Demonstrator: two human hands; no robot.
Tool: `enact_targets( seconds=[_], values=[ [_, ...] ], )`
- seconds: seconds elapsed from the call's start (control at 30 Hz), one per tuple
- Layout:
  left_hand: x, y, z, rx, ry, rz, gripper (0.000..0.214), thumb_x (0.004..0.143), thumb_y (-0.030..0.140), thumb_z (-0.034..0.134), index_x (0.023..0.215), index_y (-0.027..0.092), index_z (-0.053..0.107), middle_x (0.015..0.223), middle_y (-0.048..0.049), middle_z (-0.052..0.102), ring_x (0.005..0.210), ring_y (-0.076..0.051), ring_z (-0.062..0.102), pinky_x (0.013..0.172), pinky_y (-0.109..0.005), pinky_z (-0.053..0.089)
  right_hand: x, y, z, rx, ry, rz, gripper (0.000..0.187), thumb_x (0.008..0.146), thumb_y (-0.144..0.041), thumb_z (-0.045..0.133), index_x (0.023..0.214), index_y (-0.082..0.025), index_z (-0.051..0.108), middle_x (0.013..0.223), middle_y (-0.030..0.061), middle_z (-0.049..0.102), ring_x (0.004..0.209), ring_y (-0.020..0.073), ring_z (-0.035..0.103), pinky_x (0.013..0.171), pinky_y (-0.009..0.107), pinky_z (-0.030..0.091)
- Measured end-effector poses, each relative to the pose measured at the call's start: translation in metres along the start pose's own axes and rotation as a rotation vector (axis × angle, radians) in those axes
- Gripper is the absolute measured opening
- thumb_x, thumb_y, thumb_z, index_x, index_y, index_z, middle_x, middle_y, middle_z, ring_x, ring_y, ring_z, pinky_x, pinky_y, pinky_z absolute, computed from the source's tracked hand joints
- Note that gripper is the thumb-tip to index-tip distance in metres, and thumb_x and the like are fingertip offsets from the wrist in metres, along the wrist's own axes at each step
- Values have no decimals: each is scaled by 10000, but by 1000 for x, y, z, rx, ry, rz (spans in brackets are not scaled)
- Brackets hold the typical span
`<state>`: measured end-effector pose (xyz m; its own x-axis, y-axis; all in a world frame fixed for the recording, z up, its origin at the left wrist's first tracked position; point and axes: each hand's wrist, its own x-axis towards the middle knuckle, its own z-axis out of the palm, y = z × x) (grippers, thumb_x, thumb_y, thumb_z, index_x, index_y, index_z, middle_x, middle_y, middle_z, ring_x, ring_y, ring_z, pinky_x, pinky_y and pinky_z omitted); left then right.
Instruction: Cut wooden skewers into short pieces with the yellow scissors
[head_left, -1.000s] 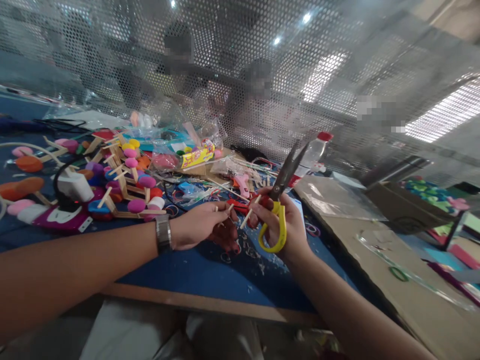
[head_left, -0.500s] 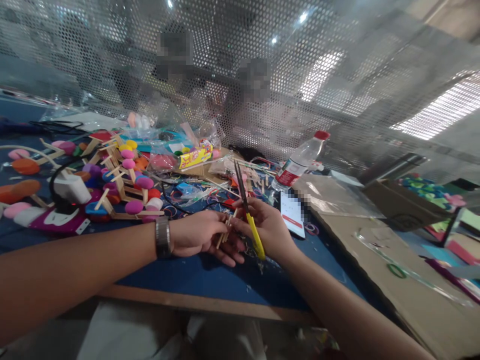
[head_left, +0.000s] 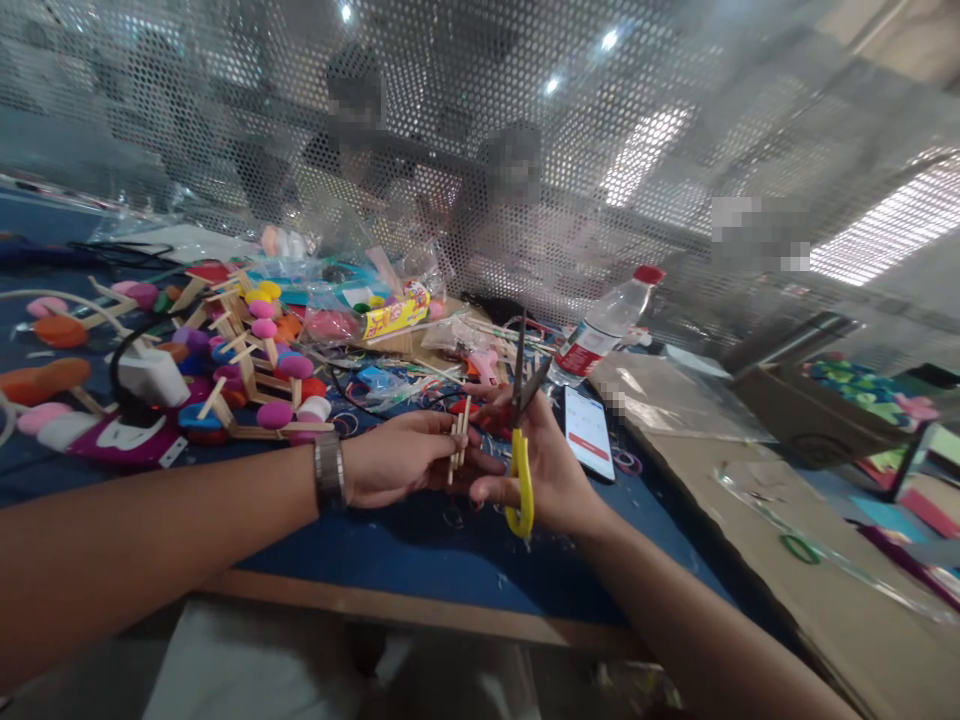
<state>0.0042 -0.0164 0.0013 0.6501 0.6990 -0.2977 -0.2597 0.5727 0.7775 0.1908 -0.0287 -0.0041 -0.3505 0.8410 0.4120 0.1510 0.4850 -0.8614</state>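
Note:
Pinched between thumb and fingers of my left hand (head_left: pixel 394 458) are several short thin wooden sticks (head_left: pixel 458 440), pointing roughly upright above the blue table (head_left: pixel 420 550). A pair of scissors (head_left: pixel 522 475) with yellow handles is in my right hand (head_left: pixel 559 470), its dark blades apart and pointing away from me. My right thumb is at the handle, and my other fingers spread behind the blades. The two hands are close together, with the right fingertips near the sticks. Thin loops and scraps lie on the table around them.
Colourful pom-pom and stick pieces (head_left: pixel 255 370) crowd the left, beside a purple power strip (head_left: pixel 135 437) with a white charger (head_left: pixel 154 375). Right of my hands are a phone (head_left: pixel 587 437), a bottle (head_left: pixel 589 345) and cardboard (head_left: pixel 705 500). A perforated panel (head_left: pixel 450 130) stands behind.
The scissors have opened and swung more upright, and my right fingers have spread. The sticks in my left hand have turned nearer to vertical.

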Motion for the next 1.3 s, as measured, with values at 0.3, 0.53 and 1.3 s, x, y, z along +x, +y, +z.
enact_targets(
  seconds=[0.3,0.53,1.3],
  values=[
    [-3,0,1,2,-52,14,117,818,154,752,869,138,648,829,-44,715,708,-117,654,745,-266,511,-3,6,5,-23,17,43,614,640,-349,906,1052,-284,456,1251,85,594,1126,266,618,943,422,539],
    [-2,-4,-1,-3,-97,54,224,773,255,815,884,147,653,839,-46,709,726,-137,655,652,-247,495,-2,0,4,-120,-63,-2,664,609,-395,920,1096,-272,486,1159,80,628,1072,276,633,913,429,545],
    [-1,-5,0,33,16,65,322,705,297,867,882,150,641,760,4,674,693,-120,630,668,-241,492,-1,3,1,-361,-51,-106,652,664,-393,875,1169,-243,492,1102,100,646,995,280,647,890,428,524]
  ],
)
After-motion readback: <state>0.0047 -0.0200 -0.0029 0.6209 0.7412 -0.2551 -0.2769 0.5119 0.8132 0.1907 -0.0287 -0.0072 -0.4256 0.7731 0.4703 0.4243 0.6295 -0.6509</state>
